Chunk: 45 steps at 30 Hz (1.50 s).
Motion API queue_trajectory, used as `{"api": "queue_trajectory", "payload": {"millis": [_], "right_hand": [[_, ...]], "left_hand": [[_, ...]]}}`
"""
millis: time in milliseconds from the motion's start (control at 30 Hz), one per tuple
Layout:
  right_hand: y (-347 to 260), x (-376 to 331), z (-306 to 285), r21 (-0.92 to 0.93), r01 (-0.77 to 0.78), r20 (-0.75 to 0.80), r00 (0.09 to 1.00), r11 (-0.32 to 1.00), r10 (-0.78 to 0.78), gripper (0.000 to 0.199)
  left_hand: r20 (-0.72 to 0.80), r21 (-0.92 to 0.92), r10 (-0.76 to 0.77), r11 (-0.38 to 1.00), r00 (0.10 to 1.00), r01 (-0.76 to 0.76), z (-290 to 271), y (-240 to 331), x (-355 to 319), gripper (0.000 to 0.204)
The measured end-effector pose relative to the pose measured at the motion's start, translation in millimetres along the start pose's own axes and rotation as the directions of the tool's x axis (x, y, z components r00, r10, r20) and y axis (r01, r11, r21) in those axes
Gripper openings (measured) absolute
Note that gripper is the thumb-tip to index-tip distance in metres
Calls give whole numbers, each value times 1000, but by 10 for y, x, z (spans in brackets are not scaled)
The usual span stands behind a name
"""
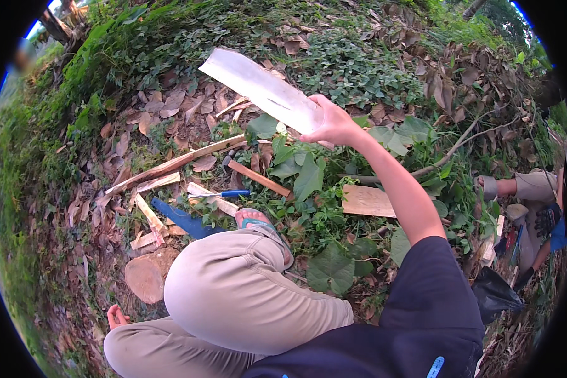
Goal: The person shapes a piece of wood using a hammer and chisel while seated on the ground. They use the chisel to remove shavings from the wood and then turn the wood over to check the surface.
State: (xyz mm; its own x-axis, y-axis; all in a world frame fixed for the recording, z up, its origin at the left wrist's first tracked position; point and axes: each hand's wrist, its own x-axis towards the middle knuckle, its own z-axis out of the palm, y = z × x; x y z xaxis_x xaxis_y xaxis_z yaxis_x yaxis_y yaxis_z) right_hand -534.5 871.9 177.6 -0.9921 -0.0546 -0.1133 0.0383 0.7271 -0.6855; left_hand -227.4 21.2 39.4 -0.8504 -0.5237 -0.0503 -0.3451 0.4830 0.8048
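Note:
My right hand (pixel 331 124) is closed on the near end of a long, pale wooden board (pixel 264 88). The board is raised above the ground and slants away to the far left, its upper face bright in the light. Just past my left knee, a few fingers of my left hand (pixel 116 317) show, apart and with nothing visible in them; the rest is hidden. Below the board lie a hammer (pixel 258 177) with a wooden handle, a blue-handled tool (pixel 223 194) with a thin metal shaft, and a flat blue blade (pixel 184 220).
A round log (pixel 148 276) stands near my knee. Wood strips (pixel 176 165) and split pieces (pixel 150 214) lie on leaf litter. Another board (pixel 368 201) rests among green plants. At right, a person with dark gloves (pixel 546 222) sits near a black plastic bag (pixel 496 293).

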Motion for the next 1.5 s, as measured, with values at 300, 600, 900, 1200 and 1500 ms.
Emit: {"api": "queue_trajectory", "payload": {"millis": [300, 600, 900, 1200, 1500], "right_hand": [[246, -425, -126, 291, 114, -72, 993, 950, -97, 77], [196, -1217, 51, 764, 9, -73, 995, 645, 72, 82], [-279, -2737, 350, 886, -171, 132, 984, 432, 119, 82], [-547, -2968, 334, 647, -203, 1, 964, 735, 266, 62], [-837, -3178, 180, 680, -36, -132, 977, 733, 169, 60]], "left_hand": [[32, 63, 76, 995, 997, -78, 321, 354, 382, 18], [136, 192, 290, 930, 947, -312, 969, 383, 1251, 19], [124, 112, 382, 912, 916, -396, 1499, 802, 1878, 17], [113, 75, 482, 868, 869, -491, 1656, 1354, 1772, 18], [114, 80, 538, 833, 835, -548, 1562, 1686, 1641, 20]]}}
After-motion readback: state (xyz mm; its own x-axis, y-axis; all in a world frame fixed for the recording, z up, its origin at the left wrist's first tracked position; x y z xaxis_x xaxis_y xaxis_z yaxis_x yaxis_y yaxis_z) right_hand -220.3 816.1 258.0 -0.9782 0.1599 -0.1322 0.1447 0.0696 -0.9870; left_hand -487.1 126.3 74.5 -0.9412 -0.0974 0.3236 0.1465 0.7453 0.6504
